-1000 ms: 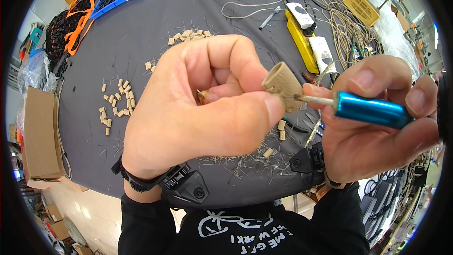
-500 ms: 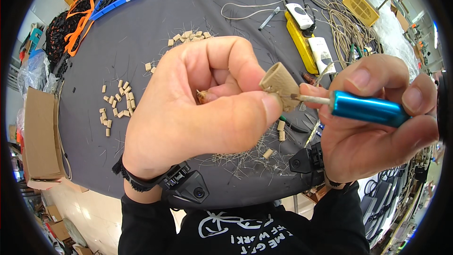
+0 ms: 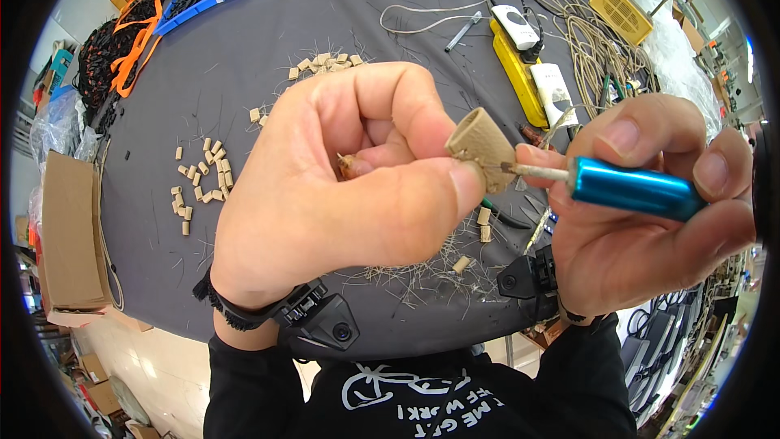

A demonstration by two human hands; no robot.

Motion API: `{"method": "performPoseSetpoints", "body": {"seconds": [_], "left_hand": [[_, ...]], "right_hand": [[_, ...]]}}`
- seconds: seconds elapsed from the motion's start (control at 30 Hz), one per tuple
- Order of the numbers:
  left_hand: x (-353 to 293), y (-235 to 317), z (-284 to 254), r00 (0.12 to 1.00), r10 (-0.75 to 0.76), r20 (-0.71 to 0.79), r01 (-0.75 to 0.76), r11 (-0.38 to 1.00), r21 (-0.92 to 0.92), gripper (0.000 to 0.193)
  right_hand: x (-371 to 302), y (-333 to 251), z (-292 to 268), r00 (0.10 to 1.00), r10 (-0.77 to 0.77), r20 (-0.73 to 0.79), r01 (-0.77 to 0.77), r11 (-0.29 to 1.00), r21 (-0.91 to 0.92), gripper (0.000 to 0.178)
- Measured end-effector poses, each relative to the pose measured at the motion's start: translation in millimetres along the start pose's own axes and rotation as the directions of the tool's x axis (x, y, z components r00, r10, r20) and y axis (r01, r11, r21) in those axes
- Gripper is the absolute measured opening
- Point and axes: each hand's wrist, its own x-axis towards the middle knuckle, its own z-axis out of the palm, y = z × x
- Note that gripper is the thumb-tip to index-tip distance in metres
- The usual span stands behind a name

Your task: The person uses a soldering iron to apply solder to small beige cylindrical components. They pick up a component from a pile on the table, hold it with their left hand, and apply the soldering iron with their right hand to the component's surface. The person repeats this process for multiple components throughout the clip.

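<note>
Between the thumb and index finger of my left hand (image 3: 357, 171) is a short beige tube (image 3: 483, 142), tilted, its open end up. A small brownish tip shows among the curled fingers of that hand; what it is I cannot make out. My right hand (image 3: 650, 219) is closed around a tool with a shiny blue cylindrical handle (image 3: 634, 187) and a thin pale shaft. The dark tip of the shaft meets the right side of the tube near my left thumb. Thin wire ends show beside the tube, partly hidden by my fingers.
Several beige tubes (image 3: 218, 154) lie on the grey cloth (image 3: 162, 260) to the left, and more (image 3: 325, 61) lie beyond my left hand. Cut wire bits (image 3: 406, 276) litter the near side. A yellow power strip (image 3: 512, 65), coiled cable (image 3: 593, 41), blue tray (image 3: 215, 0) and cardboard box (image 3: 73, 228) stand around.
</note>
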Motion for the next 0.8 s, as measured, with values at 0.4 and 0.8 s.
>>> {"method": "performPoseSetpoints", "body": {"seconds": [0.4, 0.8], "left_hand": [[-0.7, 1.1, 0.9, 1.000, -0.025, -0.013, 0.025, 1.000, 0.002, 0.031], [-0.3, 0.9, 1.2, 1.000, -0.020, -0.023, 0.020, 1.000, 0.000, 0.032]], "right_hand": [[0.7, -1.1, 2.8, 1.000, 0.004, -0.019, -0.004, 1.000, -0.015, 0.031], [0.1, -1.4, 2.1, 1.000, 0.014, -0.028, -0.015, 0.999, -0.035, 0.035]]}}
